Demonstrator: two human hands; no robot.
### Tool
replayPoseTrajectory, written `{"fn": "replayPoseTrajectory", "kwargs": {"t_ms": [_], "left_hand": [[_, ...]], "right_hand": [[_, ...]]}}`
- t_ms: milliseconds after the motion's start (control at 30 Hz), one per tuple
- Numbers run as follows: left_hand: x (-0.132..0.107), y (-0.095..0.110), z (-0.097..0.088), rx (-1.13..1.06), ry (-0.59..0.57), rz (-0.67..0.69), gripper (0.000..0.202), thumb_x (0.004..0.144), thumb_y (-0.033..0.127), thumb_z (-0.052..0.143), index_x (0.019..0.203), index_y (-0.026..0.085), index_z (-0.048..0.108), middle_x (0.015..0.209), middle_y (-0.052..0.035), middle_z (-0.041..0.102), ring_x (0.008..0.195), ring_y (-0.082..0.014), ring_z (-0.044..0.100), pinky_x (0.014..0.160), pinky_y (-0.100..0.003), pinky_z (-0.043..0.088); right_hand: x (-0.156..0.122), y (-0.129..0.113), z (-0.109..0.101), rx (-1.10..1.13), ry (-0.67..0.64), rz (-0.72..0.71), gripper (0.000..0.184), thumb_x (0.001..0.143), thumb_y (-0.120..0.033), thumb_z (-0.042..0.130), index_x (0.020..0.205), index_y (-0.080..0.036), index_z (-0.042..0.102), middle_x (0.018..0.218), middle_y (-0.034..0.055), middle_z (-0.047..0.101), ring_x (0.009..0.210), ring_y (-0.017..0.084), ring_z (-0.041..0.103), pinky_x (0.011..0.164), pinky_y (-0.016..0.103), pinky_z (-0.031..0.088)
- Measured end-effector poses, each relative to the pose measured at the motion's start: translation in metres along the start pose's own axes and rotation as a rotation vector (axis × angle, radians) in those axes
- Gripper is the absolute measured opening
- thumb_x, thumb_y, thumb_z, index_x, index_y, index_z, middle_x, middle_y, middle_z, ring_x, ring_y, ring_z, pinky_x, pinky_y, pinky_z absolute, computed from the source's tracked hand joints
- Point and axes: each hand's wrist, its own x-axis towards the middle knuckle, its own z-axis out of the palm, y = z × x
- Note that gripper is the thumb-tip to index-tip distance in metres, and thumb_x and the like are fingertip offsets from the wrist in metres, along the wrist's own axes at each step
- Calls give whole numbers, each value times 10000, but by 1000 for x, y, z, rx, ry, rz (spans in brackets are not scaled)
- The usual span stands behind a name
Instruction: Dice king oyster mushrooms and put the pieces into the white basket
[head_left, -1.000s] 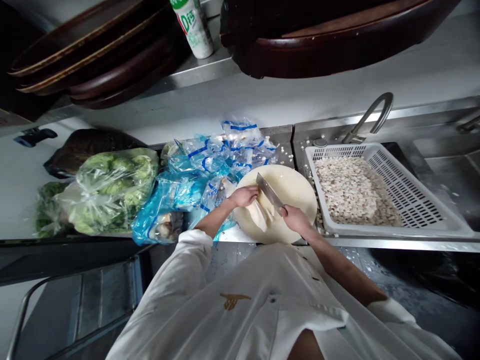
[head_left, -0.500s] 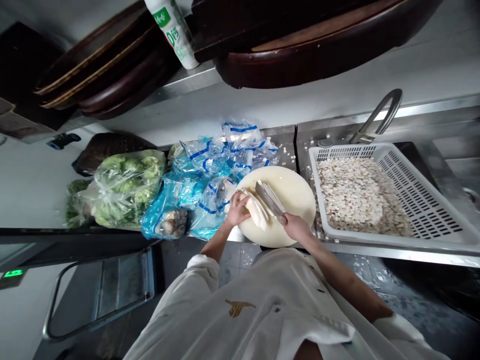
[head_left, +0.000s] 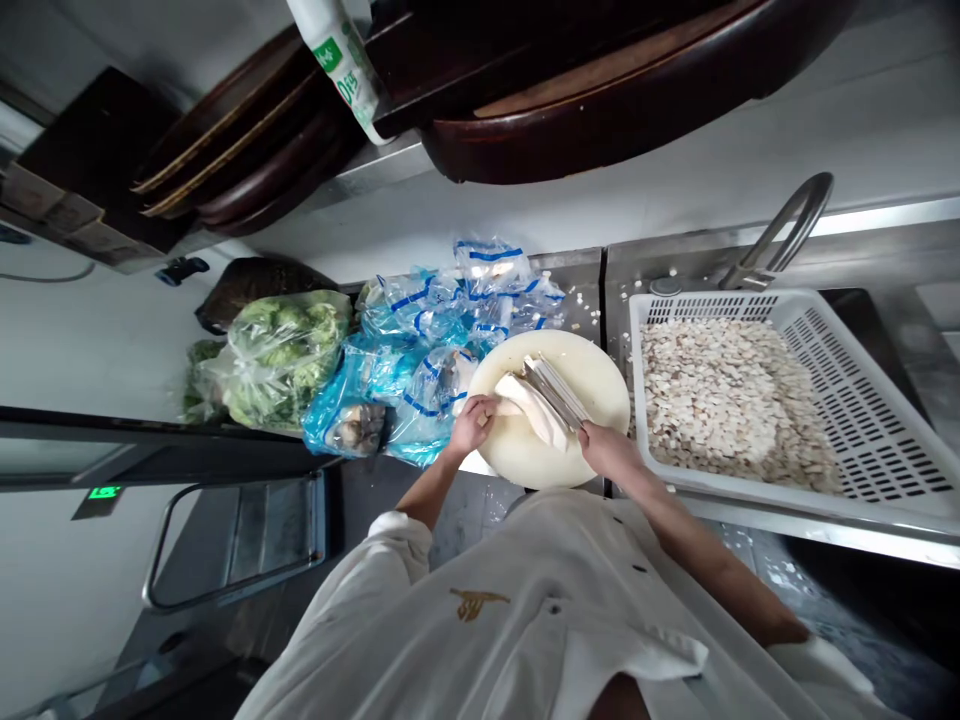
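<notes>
A round, pale cutting board (head_left: 604, 395) lies on the counter in front of me. On it rests a long white vegetable piece (head_left: 531, 410), perhaps a king oyster mushroom, with cut slices (head_left: 553, 377) beyond the knife. My right hand (head_left: 609, 450) is closed around the handle of a broad kitchen knife (head_left: 556, 400), whose blade lies between the white piece and the slices. At the board's left edge, my left hand (head_left: 472, 424) is empty with its fingers apart, just left of the white piece.
Right of the board, a white perforated basket (head_left: 874, 400) holds many small chopped pieces (head_left: 720, 390) near a faucet (head_left: 795, 230). To the left lie blue and clear plastic bags (head_left: 420, 375) and bagged green vegetables (head_left: 289, 350). Dark round trays (head_left: 615, 120) sit on the shelf above.
My left hand has come off the white piece and moved left to the board's edge. The knife has shifted slightly right and down with my right hand. The view has turned a little.
</notes>
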Motion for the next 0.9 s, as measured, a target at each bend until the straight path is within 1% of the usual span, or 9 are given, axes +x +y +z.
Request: {"fn": "replayPoseTrajectory", "kwargs": {"t_ms": [67, 133, 233, 300, 433, 500, 633, 767, 900], "left_hand": [[-13, 0, -3, -10, -62, 42, 272, 959, 230, 607, 1208, 224, 715, 1280, -114, 645, 1268, -254, 631, 1116, -460, 564], [-16, 5, 1, 6, -130, 122, 269, 962, 267, 628, 1212, 231, 718, 1306, -110, 656, 1328, -272, 591, 1162, -501, 521], [1, 19, 17, 65, -188, 229, 368, 960, 427, 720, 1288, 259, 712, 1373, -108, 645, 1424, -311, 501, 1223, -559, 435], [21, 27, 30, 68, -176, 230, 409, 950, 530, 746, 1258, 261, 732, 1352, -116, 651, 1397, -316, 510, 1197, -546, 445], [47, 34, 46, 65, -50, 108, 402, 973, 613, 695, 1043, 222, 763, 1205, -118, 682, 1240, -279, 583, 1113, -474, 481], [47, 32, 44, 96, -66, 118, 463, 957, 653, 697, 1120, 224, 755, 1246, -117, 680, 1251, -282, 577, 1114, -469, 460], [41, 22, 31, 185, -178, 222, 617, 908, 712, 723, 1363, 297, 688, 1396, -101, 648, 1357, -321, 519, 1145, -509, 384], [54, 13, 24, 182, -272, 306, 640, 885, 719, 744, 1368, 303, 687, 1424, -93, 637, 1382, -318, 505, 1162, -497, 351], [69, 12, 21, 148, -329, 342, 611, 904, 734, 702, 1345, 312, 694, 1388, -95, 645, 1348, -324, 517, 1115, -496, 371]], "right_hand": [[-1, -3, 2, -2, 6, -25, 392, 1132, -381, 351, 1252, -198, 676, 1109, 149, 791, 1036, 272, 759, 830, 319, 474], [-3, -6, 6, -14, 11, -46, 393, 1135, -370, 350, 1293, -189, 662, 1116, 158, 793, 1041, 267, 759, 850, 320, 471], [-5, -9, 13, -38, 24, -59, 389, 1140, -358, 343, 1280, -174, 656, 1098, 162, 794, 1039, 264, 759, 858, 318, 463], [-6, -12, 17, -49, 15, -74, 369, 1140, -345, 349, 1243, -171, 657, 1096, 158, 792, 1037, 256, 758, 854, 310, 455], [-6, -15, 21, -47, -21, -86, 337, 1139, -326, 355, 1231, -172, 641, 1089, 151, 791, 1020, 246, 757, 833, 300, 441], [-6, -16, 21, -41, -19, -56, 334, 1140, -329, 356, 1228, -175, 639, 1096, 147, 792, 1031, 243, 754, 834, 296, 435], [-8, -21, 21, -45, -6, -11, 350, 1139, -345, 354, 1206, -183, 656, 1119, 144, 790, 1048, 245, 749, 839, 295, 436], [-9, -32, 14, -80, -13, 26, 357, 1136, -340, 353, 1269, -193, 649, 1098, 135, 794, 1027, 249, 755, 840, 299, 446], [-16, -40, -6, -139, 52, 27, 409, 1143, -400, 325, 1195, -206, 682, 1108, 133, 790, 1027, 247, 749, 853, 298, 458]]}}
